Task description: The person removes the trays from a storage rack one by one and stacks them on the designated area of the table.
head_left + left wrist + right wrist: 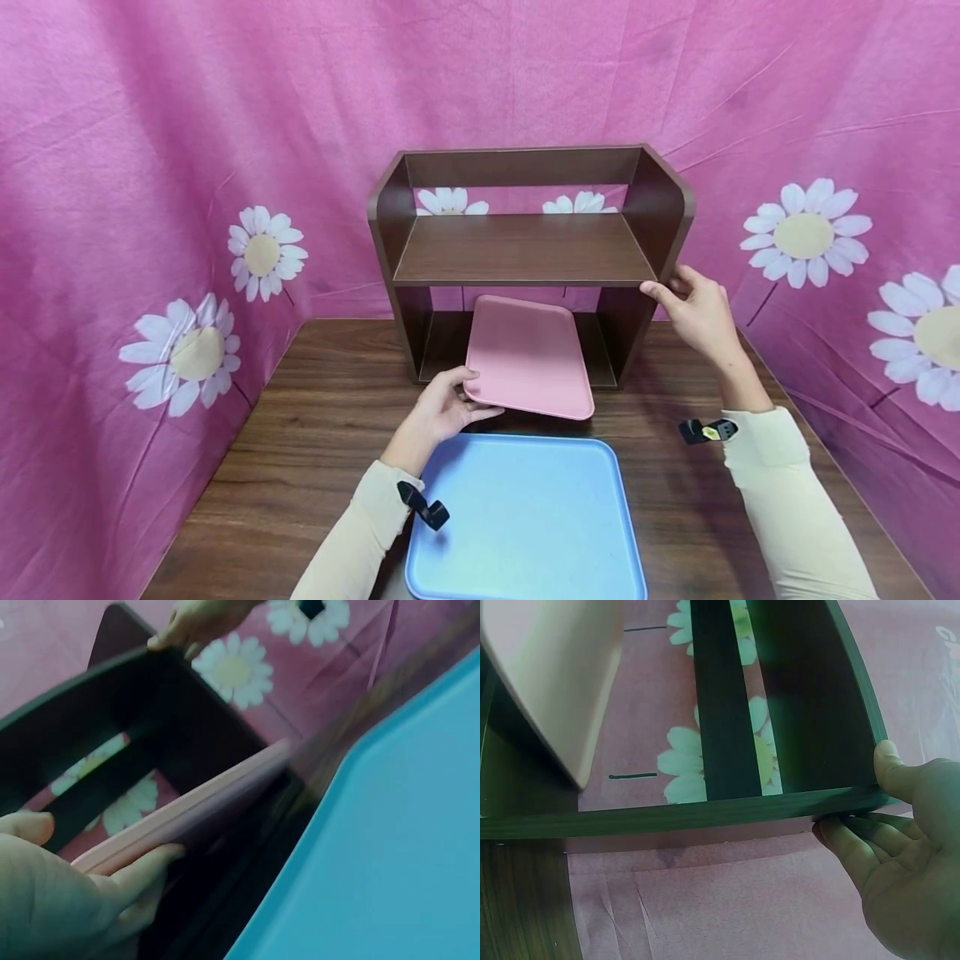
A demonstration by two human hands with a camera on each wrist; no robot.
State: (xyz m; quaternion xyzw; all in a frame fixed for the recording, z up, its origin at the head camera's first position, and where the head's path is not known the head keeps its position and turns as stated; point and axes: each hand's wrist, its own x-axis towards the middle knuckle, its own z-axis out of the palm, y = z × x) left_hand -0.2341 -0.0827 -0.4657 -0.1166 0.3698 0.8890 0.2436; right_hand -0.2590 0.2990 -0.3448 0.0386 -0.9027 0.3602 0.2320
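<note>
- Shelf [525, 247] on table [322, 417]; right hand [699, 315] grips its right side.
- Pink tray [528, 354], tilted, partly in shelf's lower level; left hand [444, 407] pinches its near-left corner.
- Blue tray [525, 517] in front.

Left hand [79, 896], lower left, holds near end of pink tray [187, 808], fingers beneath, thumb above. Pink tray seen almost edge-on, slanting up rightward before dark shelf [199, 724]. Right hand [202, 624], at top, grips dark shelf's edge. Blue tray [390, 817] fills right side; strip of brown counter [360, 720] alongside. Behind: pink cloth [45, 645], white daisies [234, 671].
</note>
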